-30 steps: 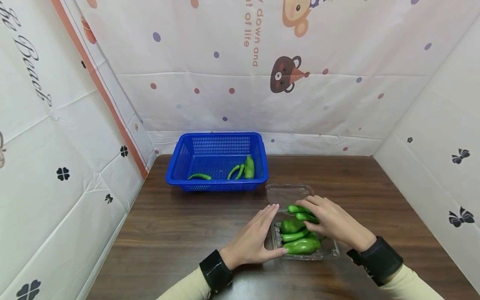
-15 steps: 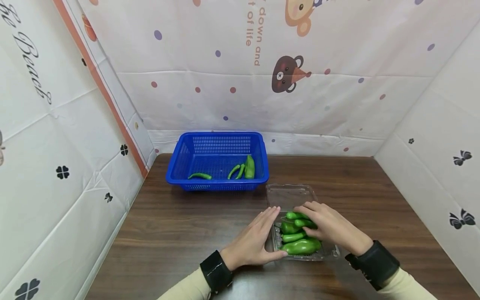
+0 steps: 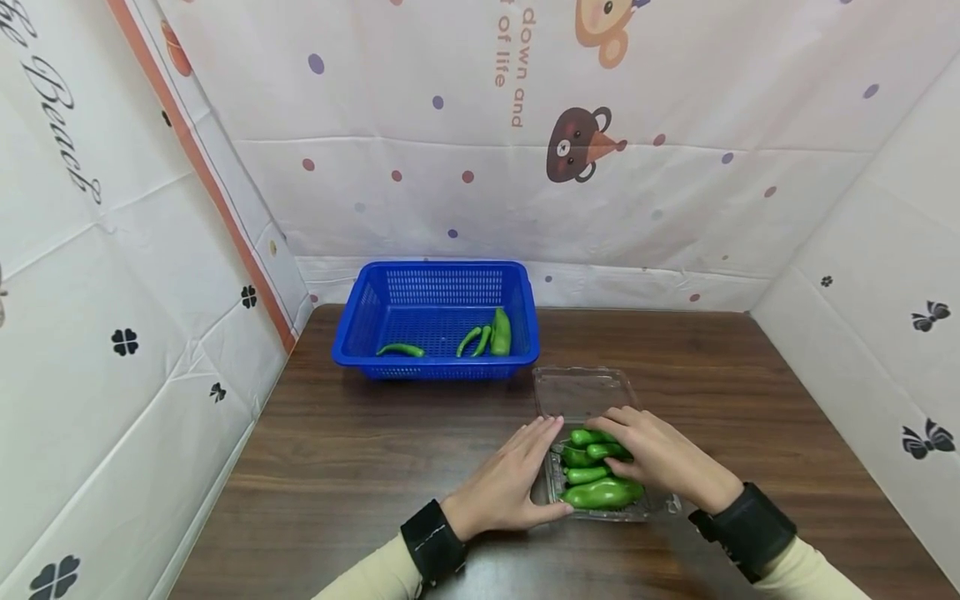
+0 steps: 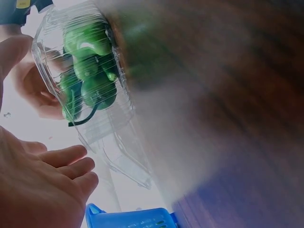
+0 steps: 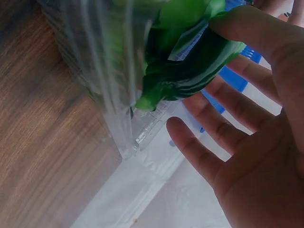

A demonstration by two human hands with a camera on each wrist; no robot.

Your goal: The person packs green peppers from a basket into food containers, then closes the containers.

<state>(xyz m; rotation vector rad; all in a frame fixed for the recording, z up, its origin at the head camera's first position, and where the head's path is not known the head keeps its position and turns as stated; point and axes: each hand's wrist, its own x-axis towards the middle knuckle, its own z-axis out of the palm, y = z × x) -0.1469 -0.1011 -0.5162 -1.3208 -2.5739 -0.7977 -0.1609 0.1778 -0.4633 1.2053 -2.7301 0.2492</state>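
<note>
The brown wooden counter (image 3: 360, 467) carries a blue basket (image 3: 352, 321) at the far left, with a few green peppers lying in it (image 3: 480, 337). Nearer and to the right sits a clear plastic box (image 3: 558, 492), its lid (image 3: 581, 390) folded open toward the far side, and a heap of green peppers (image 3: 600, 492) fills it. The left hand (image 3: 510, 483) lies flat against the box's left wall, fingers straight and relaxed, thumb along the near corner; its grip is apart and holds nothing. The right hand (image 3: 663, 458) rests on top of the heap with its fingers over one pepper (image 3: 603, 450) near the far end; whether that grip is really clamped cannot be told from the head view, and the right wrist view shows the fingers (image 5: 223, 128) spread and the thumb pressing a pepper (image 5: 190, 71). To do this well, I judge the left hand should keep the light box steady against the counter, while the right hand takes one pepper by its middle, so the neighbours do not spill out.
</note>
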